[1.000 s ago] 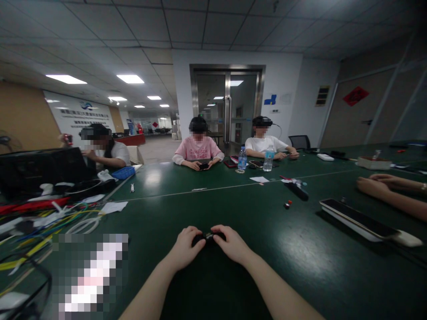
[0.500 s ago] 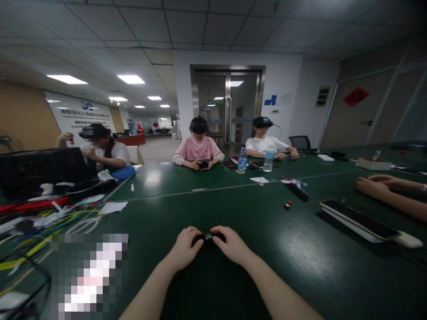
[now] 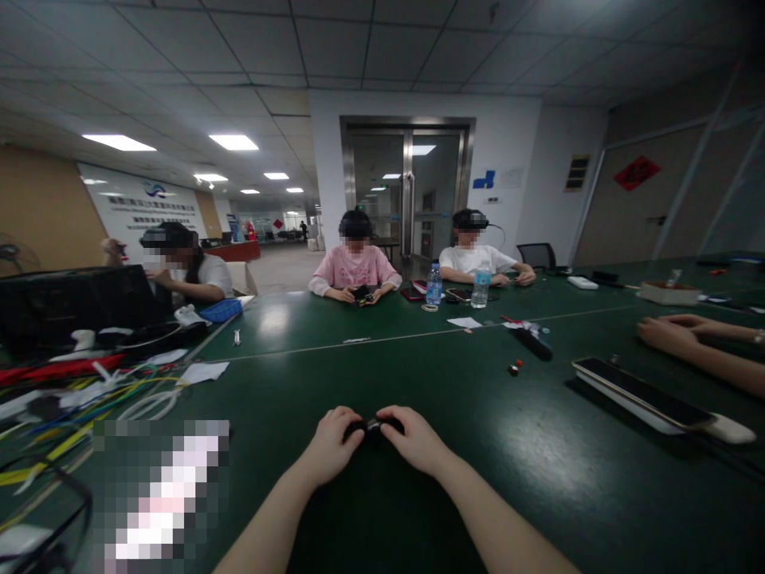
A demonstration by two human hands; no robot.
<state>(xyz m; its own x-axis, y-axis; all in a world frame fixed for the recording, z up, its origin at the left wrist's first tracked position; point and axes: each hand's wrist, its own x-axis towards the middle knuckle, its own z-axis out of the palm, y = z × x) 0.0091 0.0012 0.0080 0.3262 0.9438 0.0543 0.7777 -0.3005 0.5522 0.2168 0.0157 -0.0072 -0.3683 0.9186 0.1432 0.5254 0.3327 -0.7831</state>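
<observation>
Both of my hands rest low over the green table (image 3: 370, 371), near the middle of the view. They meet at a small black object with a shiny middle (image 3: 374, 426), too small and dark to name. My left hand (image 3: 335, 441) has its thumb and fingers closed on the object's left end. On the right end, my right hand (image 3: 415, 438) pinches with curled fingers. The fingers cover most of the object, which lies roughly level between them.
To the right, a phone (image 3: 642, 391) lies on a white block, near another person's hands (image 3: 675, 339). Tangled cables (image 3: 89, 406) spread at left. Two bottles (image 3: 480, 288) stand farther back, before seated people. A small red-and-dark item (image 3: 515, 368) sits right of centre.
My hands and the black object have hardly moved. Across the table, the dark thing in the pink-shirted person's hands has turned, and yellowish bits show on it.
</observation>
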